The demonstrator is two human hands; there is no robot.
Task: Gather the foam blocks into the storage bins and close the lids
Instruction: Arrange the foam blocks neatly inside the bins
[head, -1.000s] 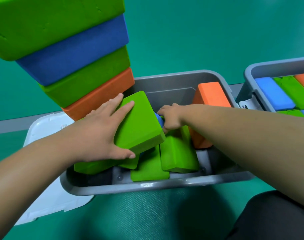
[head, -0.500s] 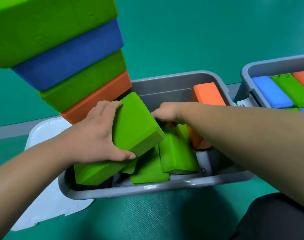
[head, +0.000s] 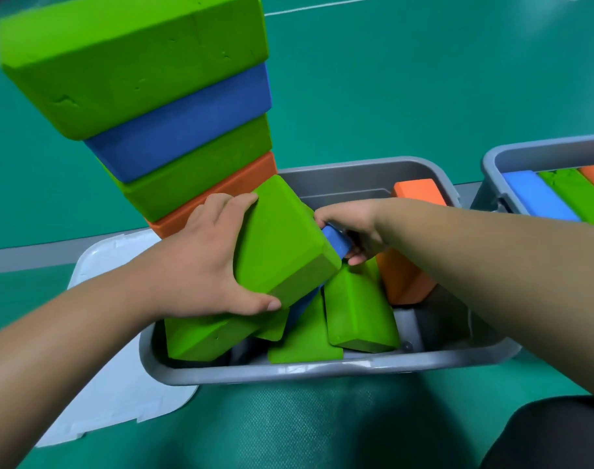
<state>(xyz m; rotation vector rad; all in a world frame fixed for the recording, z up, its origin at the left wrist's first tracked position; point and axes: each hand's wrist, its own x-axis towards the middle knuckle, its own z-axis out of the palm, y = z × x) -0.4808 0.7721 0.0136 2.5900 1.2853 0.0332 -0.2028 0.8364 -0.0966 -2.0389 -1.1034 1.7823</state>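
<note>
A green sports floor (head: 407, 96) is seen, on which a grey storage bin (head: 322, 369) is set, with its white lid (head: 119, 384) lying flat under and beside its left end. A second bin (head: 532, 154), already lined with blocks, stands well apart to the right.

A green foam block (head: 282, 238) is gripped by the left hand (head: 200, 265), fingers hooked over its far edge and thumb pressed under its near corner, and is held tilted above the jumble in the bin. The end of a blue block (head: 336, 240), wedged beneath it, is pinched by the right hand (head: 349, 225). An orange block (head: 407, 275) leans against the right wall.

The blocks are piled askew and above the rim; if left so, the lid would likely be kept from closing. The stack of four blocks (head: 173, 130) just behind the left hand could be toppled by a knock from the raised block.

Compared with a second ago, the left fingers, then laid flat on top, are now curled over the edge; the green block has been tipped up, and more of the blue block has been exposed.
</note>
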